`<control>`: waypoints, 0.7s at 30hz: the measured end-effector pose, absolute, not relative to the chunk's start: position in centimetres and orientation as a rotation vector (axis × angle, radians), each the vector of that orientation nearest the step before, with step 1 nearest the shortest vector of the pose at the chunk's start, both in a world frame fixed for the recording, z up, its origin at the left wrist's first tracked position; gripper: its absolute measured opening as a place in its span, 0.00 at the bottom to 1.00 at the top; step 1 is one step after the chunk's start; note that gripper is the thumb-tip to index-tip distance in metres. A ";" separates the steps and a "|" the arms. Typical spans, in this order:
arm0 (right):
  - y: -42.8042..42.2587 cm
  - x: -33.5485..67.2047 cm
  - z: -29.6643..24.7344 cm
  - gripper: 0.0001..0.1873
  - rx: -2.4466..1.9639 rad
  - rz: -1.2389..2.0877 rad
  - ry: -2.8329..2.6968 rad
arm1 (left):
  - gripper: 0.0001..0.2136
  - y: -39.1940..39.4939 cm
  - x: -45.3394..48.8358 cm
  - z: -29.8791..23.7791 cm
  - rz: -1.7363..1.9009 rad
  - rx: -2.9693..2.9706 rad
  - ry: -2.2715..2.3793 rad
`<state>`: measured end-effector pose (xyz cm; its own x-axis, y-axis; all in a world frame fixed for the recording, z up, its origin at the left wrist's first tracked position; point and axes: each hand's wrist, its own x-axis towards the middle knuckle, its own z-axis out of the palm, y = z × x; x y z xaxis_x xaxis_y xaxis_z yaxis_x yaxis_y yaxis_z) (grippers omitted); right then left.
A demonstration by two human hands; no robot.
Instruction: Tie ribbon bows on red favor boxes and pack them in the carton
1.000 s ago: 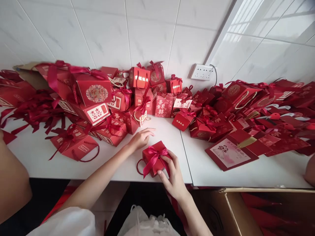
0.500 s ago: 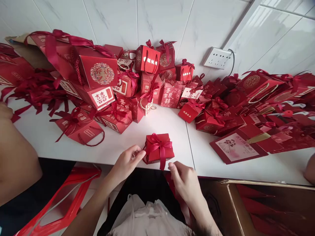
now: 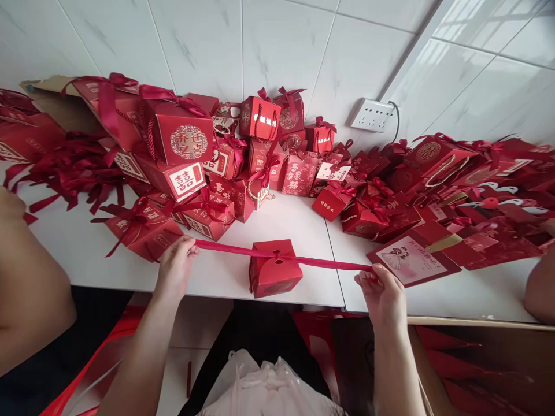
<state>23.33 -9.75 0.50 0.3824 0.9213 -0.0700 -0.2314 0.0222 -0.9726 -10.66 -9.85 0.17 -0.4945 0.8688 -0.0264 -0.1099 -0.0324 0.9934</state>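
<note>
A small red gift box point(image 3: 277, 280) sits near the front edge of the white table, directly before me. Across its top runs a dark red ribbon point(image 3: 321, 263), stretched taut to both sides and crossing at the middle over a small hole in the lid. My left hand point(image 3: 177, 263) pinches one end of the ribbon, near another red box point(image 3: 150, 231) with a twisted cord handle. The other end is pinched in my right hand point(image 3: 384, 289), beside a flat red box with a couple printed on a pale panel point(image 3: 410, 260).
Stacked red boxes with bows point(image 3: 177, 141) line the wall. Loose ribbons point(image 3: 73, 170) lie in a heap at left. A power strip point(image 3: 373, 115) hangs on the tiles. A cardboard carton point(image 3: 477, 325) stands below right. Other people's arms point(image 3: 34, 277) rest at both sides.
My hands have moved apart, left and right, with the ribbon ends in them. The bow on the small box has come undone into a straight, taut ribbon.
</note>
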 end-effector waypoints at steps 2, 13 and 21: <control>-8.9 24.0 1.3 0.18 -1.148 1.150 -0.742 | 0.12 -9.7 -11.2 1.1 1.660 0.780 1.420; -5.2 18.1 8.7 0.11 -0.702 1.362 -0.999 | 0.07 -7.1 -8.6 9.1 1.593 0.722 0.819; -4.2 12.6 11.0 0.22 -0.464 1.518 -1.135 | 0.15 -6.1 -4.4 11.8 1.406 1.186 0.647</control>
<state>12.59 -4.25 10.95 -0.2936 0.9120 0.2866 -0.5328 0.0928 -0.8411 -4.40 -6.09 11.84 0.1372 0.9462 0.2930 -0.3934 -0.2194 0.8928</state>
